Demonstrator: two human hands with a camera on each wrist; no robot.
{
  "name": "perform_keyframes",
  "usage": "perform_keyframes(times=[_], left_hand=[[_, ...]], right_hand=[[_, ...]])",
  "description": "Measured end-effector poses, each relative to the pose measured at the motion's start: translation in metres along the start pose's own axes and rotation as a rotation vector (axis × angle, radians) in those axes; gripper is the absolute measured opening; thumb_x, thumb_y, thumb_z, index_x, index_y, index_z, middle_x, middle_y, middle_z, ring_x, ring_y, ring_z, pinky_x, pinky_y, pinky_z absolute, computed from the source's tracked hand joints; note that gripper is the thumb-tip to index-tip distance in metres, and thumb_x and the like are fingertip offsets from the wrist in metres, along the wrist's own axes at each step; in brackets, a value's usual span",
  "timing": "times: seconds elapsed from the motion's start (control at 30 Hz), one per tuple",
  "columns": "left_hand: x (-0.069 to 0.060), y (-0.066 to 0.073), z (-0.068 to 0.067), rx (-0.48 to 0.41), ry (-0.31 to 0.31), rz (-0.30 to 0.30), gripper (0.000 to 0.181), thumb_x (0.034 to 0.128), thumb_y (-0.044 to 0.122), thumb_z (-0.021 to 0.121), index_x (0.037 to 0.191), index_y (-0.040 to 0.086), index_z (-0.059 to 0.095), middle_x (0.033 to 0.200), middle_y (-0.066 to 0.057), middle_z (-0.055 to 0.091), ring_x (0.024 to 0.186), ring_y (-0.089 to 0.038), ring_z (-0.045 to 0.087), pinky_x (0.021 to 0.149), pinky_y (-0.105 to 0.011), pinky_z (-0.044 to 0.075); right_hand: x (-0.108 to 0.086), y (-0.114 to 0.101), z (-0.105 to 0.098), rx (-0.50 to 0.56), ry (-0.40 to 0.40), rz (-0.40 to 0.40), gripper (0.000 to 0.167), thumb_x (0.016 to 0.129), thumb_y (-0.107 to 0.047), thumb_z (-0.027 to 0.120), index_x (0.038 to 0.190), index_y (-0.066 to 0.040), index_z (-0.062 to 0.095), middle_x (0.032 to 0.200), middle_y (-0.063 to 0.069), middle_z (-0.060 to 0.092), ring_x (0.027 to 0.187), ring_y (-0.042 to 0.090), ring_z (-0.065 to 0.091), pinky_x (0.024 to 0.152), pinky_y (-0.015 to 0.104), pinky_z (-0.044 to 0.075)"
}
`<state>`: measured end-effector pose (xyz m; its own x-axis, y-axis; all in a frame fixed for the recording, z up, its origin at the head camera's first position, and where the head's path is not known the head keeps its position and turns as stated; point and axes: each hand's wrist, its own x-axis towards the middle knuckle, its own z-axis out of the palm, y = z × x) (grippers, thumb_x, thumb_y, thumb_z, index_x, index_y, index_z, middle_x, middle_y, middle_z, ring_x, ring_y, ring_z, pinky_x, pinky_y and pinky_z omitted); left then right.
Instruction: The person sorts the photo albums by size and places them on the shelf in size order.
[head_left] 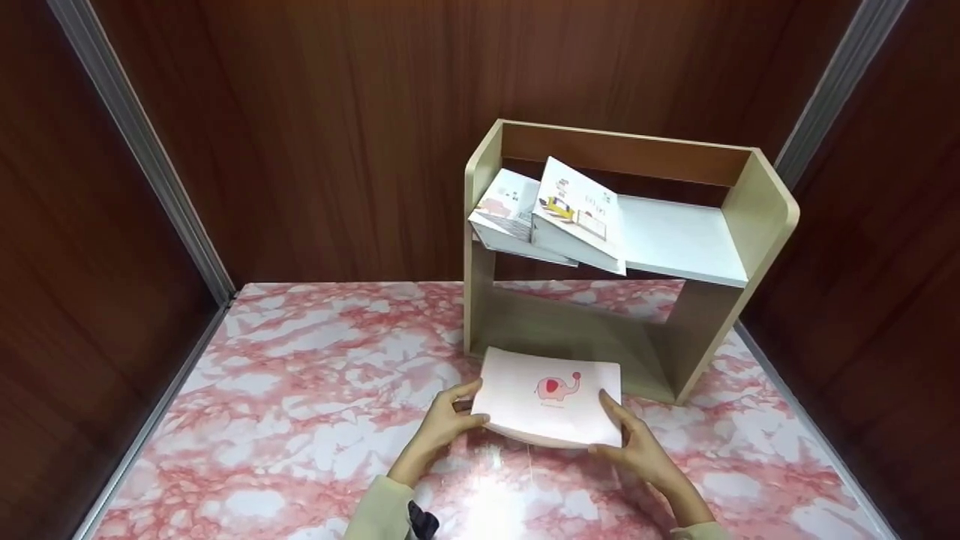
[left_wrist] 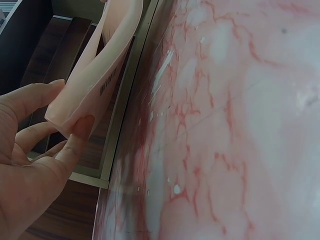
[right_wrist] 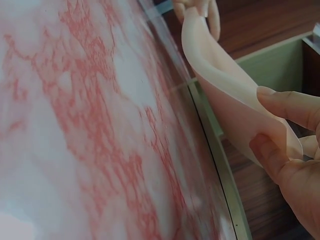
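A pale pink notebook with a red-eared elephant on its cover is held level in front of the shelf's lower board. My left hand pinches its left edge, and my right hand grips the right edge. In the left wrist view the notebook bends, and a barcode shows on its underside. From the right wrist view, thumb and fingers of my right hand clasp a corner of the curved notebook.
A small two-tier wooden shelf stands behind the notebook. On its upper board, two white books, a left one and a right one, lean at the left side. Pink marbled tabletop spreads around; brown wood panels enclose it.
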<state>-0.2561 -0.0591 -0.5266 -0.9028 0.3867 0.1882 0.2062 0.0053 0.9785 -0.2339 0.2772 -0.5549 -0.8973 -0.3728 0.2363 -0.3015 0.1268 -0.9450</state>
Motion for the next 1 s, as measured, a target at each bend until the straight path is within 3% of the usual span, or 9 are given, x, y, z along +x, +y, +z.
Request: perform_keyframes(times=[0.07,0.13,0.33,0.43,0.53,0.7,0.9,1.0], left_hand=[[0.000,0.001,0.000,0.021,0.003,0.001,0.060,0.0815,-0.004,0.064,0.133,-0.015,0.036,0.139,-0.034,0.033,0.112,-0.047,0.050,0.080,-0.028,0.053],[0.000,0.001,0.000,0.042,0.008,0.002,0.059,0.0815,-0.003,0.065,0.133,-0.015,0.037,0.138,-0.033,0.034,0.112,-0.047,0.050,0.082,-0.028,0.053],[0.003,0.000,0.001,0.043,0.027,0.026,0.059,0.0797,-0.005,0.065,0.130,-0.018,0.038,0.135,-0.036,0.037,0.110,-0.048,0.051,0.081,-0.027,0.053],[0.004,0.000,0.002,0.045,0.030,0.030,0.058,0.0794,-0.005,0.065,0.130,-0.018,0.038,0.135,-0.036,0.037,0.110,-0.048,0.051,0.080,-0.025,0.052],[0.005,0.002,0.002,0.048,0.031,0.039,0.058,0.0794,-0.006,0.064,0.129,-0.019,0.038,0.134,-0.036,0.037,0.109,-0.048,0.051,0.079,-0.025,0.052],[0.008,0.001,0.002,0.026,0.027,0.045,0.059,0.0785,-0.008,0.064,0.130,-0.020,0.037,0.134,-0.037,0.037,0.108,-0.048,0.052,0.079,-0.026,0.053],[0.012,-0.002,0.001,0.019,0.024,0.036,0.060,0.0786,-0.008,0.064,0.131,-0.019,0.036,0.136,-0.035,0.036,0.111,-0.049,0.049,0.079,-0.026,0.053],[0.013,-0.002,0.001,0.018,0.022,0.034,0.060,0.0783,-0.008,0.064,0.130,-0.019,0.037,0.136,-0.035,0.036,0.111,-0.049,0.049,0.078,-0.025,0.053]], right_hand=[[0.000,0.000,0.000,0.003,-0.002,0.004,0.088,0.075,0.005,0.071,0.143,0.011,0.015,0.150,0.029,0.000,0.133,0.043,0.014,0.093,0.015,0.042],[0.001,0.000,0.000,0.012,-0.003,0.006,0.088,0.075,0.004,0.071,0.143,0.011,0.015,0.150,0.028,0.000,0.133,0.043,0.011,0.093,0.015,0.041],[0.003,0.002,-0.001,0.016,0.007,-0.025,0.088,0.073,0.008,0.070,0.141,0.014,0.015,0.148,0.031,0.001,0.121,0.017,0.044,0.087,0.019,0.048],[0.003,0.003,-0.001,0.016,0.014,-0.032,0.088,0.073,0.009,0.070,0.141,0.015,0.015,0.147,0.033,0.002,0.113,0.008,0.049,0.085,0.019,0.049],[0.004,0.002,-0.001,0.011,0.034,-0.003,0.088,0.072,0.008,0.071,0.141,0.013,0.017,0.149,0.030,0.003,0.121,0.017,0.043,0.087,0.018,0.047],[0.005,0.002,-0.001,-0.001,0.070,0.037,0.088,0.071,0.009,0.072,0.142,0.011,0.020,0.150,0.026,0.007,0.133,0.030,0.018,0.092,0.013,0.041],[0.008,0.003,-0.003,-0.046,0.066,-0.014,0.086,0.072,0.009,0.072,0.141,0.013,0.020,0.148,0.033,0.006,0.123,0.027,0.038,0.088,0.013,0.044],[0.008,0.003,-0.004,-0.061,0.055,-0.013,0.086,0.073,0.007,0.072,0.141,0.013,0.019,0.148,0.032,0.006,0.130,0.037,0.026,0.090,0.008,0.039]])
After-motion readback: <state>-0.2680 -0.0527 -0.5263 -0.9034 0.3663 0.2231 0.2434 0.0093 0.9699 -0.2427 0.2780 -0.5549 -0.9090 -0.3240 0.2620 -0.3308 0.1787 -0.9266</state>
